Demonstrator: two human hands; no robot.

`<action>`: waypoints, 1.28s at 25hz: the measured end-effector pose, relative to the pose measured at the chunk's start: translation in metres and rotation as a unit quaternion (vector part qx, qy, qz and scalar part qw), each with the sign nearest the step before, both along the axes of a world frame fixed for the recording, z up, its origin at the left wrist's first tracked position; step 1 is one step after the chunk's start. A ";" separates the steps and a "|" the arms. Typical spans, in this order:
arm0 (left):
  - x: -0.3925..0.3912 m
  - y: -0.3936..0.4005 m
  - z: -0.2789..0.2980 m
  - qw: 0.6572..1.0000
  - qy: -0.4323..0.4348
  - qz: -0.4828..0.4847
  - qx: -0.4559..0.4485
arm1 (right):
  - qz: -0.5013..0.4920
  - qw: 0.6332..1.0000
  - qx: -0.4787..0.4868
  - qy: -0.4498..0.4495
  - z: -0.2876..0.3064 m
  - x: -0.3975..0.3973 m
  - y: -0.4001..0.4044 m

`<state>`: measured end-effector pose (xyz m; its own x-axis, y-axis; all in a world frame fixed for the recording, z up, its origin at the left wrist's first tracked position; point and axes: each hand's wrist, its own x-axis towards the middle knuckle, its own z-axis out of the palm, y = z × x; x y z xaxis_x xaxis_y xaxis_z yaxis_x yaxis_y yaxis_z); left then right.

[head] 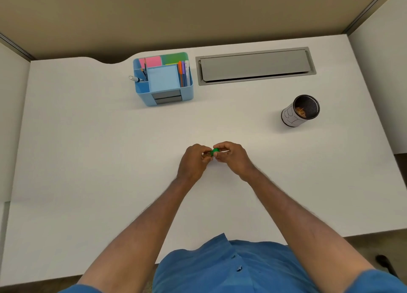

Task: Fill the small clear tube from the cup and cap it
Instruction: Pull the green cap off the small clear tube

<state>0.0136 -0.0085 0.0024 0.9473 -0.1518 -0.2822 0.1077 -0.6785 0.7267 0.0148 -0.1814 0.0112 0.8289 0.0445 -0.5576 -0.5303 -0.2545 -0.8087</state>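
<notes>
Green cap [214,151] pinched by right hand [233,158], left hand [193,161] gripping tube [206,154] — bare desk [88,160] all round

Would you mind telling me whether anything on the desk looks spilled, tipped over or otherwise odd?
Nothing stands out. The cup stands upright with no spill around it, the blue organizer sits square, and both hands hold the tube at its green cap.

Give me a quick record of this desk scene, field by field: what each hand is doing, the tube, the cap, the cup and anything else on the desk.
left hand: grip closed on the small clear tube
right hand: fingers pinching the green cap
small clear tube: holds brownish contents, lies roughly level between the hands
green cap: at the tube's right end; whether fully seated cannot be told
black mesh cup: upright, far right, some brownish pieces inside
blue desk organiser: back centre, pens and sticky notes
</notes>
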 end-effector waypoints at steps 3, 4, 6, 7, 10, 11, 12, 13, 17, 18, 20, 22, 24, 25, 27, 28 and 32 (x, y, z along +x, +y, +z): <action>0.000 0.001 0.004 0.999 0.011 -0.029 0.015 | 0.007 1.000 -0.002 -0.007 0.004 -0.002 -0.006; 0.001 0.001 0.005 0.999 0.009 -0.041 0.020 | 0.009 1.000 -0.003 -0.011 0.005 -0.003 -0.007; 0.000 0.000 0.008 0.998 0.005 -0.055 0.026 | 0.010 1.000 -0.005 -0.018 0.007 -0.005 -0.010; 0.000 0.000 0.010 0.998 0.007 -0.059 0.029 | 0.011 1.000 -0.009 -0.020 0.008 -0.006 -0.010; -0.002 -0.002 0.013 0.997 0.009 -0.068 0.033 | 0.017 0.999 -0.020 -0.022 0.009 -0.008 -0.013; -0.002 -0.003 0.013 0.997 0.008 -0.071 0.034 | 0.020 0.999 -0.022 -0.023 0.009 -0.007 -0.013; -0.002 -0.003 0.014 0.997 0.006 -0.074 0.034 | 0.024 0.999 -0.023 -0.023 0.009 -0.007 -0.014; -0.002 -0.003 0.015 0.996 0.002 -0.078 0.035 | 0.028 0.999 -0.024 -0.023 0.009 -0.007 -0.015; 0.001 -0.005 0.019 0.994 -0.013 -0.098 0.038 | 0.034 0.999 -0.024 -0.027 0.010 -0.006 -0.019; 0.001 -0.005 0.019 0.995 -0.013 -0.096 0.040 | 0.030 0.999 -0.024 -0.028 0.011 -0.005 -0.019; 0.002 -0.005 0.018 0.995 -0.013 -0.085 0.048 | 0.011 0.999 -0.028 -0.032 0.012 -0.004 -0.020; 0.002 -0.003 0.015 0.996 -0.009 -0.070 0.055 | -0.011 0.999 -0.021 -0.037 0.014 -0.001 -0.023; 0.003 0.000 0.013 0.997 -0.001 -0.063 0.052 | -0.021 0.999 0.003 -0.032 0.016 0.001 -0.027; 0.004 0.000 0.013 0.997 0.000 -0.060 0.049 | -0.021 0.999 0.014 -0.027 0.017 0.002 -0.029; 0.004 -0.001 0.013 0.998 0.000 -0.052 0.036 | -0.021 0.999 0.034 -0.018 0.018 0.002 -0.031; 0.004 -0.002 0.014 0.998 0.000 -0.047 0.029 | -0.023 0.998 0.048 -0.012 0.019 0.003 -0.032; 0.003 -0.003 0.011 1.000 0.010 -0.019 -0.011 | -0.043 0.997 0.065 0.010 0.016 0.000 -0.037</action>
